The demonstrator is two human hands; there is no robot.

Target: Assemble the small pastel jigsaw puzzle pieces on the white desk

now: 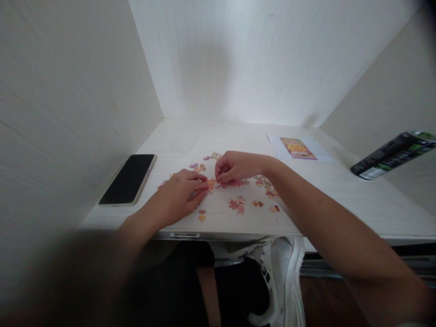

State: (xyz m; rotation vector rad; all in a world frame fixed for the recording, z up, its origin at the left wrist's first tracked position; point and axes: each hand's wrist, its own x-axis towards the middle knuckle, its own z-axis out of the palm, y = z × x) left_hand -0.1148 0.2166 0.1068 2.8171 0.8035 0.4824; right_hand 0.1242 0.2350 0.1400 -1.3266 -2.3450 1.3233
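Orange joined jigsaw puzzle pieces (211,184) lie on the white desktop between my two hands. My left hand (185,190) comes from the left, thumb and fingertips pinched on the left edge of these pieces. From the right, my right hand (238,165) is curled, its thumb and index finger pinched at their right edge on a small puzzle piece that the fingers mostly hide. Pink pieces (235,183) lie just under the right hand. Nearer me are a pink cluster (237,205), a brown-orange piece (258,204) and a yellow-and-red pair (202,215).
A phone (128,179) lies at the left. Behind my right forearm is a picture card (298,148) with a yellow figure, on white paper. A black-and-green can (391,154) stands at the right. More pieces (267,184) lie beside my right wrist. White panels (218,68) enclose the desk.
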